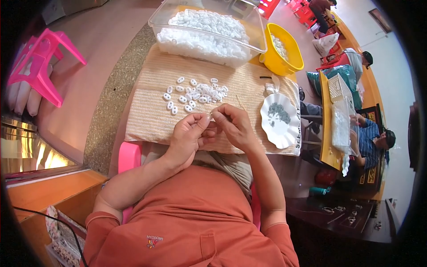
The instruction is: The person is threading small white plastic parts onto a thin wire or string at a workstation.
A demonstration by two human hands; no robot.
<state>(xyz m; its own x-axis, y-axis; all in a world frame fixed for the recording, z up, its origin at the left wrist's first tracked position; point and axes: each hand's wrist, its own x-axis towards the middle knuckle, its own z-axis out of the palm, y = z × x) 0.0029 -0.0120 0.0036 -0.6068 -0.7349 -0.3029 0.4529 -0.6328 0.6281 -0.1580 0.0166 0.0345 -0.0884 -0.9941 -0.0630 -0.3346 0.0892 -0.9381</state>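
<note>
My left hand (189, 134) and my right hand (234, 127) meet at the near part of a striped beige towel (149, 104) spread over the table. The fingertips of both are pinched together, and whatever they hold is too small and hidden to make out. Just beyond them lies a loose pile of white oval plastic pieces (206, 92), each with two dark holes. Right of my right hand, a white scalloped plate (281, 139) carries small dark grey bits (279, 114). A thin tan stick (240, 102) rests between the pile and the plate.
At the far edge stand a clear plastic bin (253, 42) heaped with white pieces and a yellow bowl (289, 66) holding more. A small black item (265, 77) lies near the bowl. A pink stool (49, 58) is at left. Other people sit at tables on the right.
</note>
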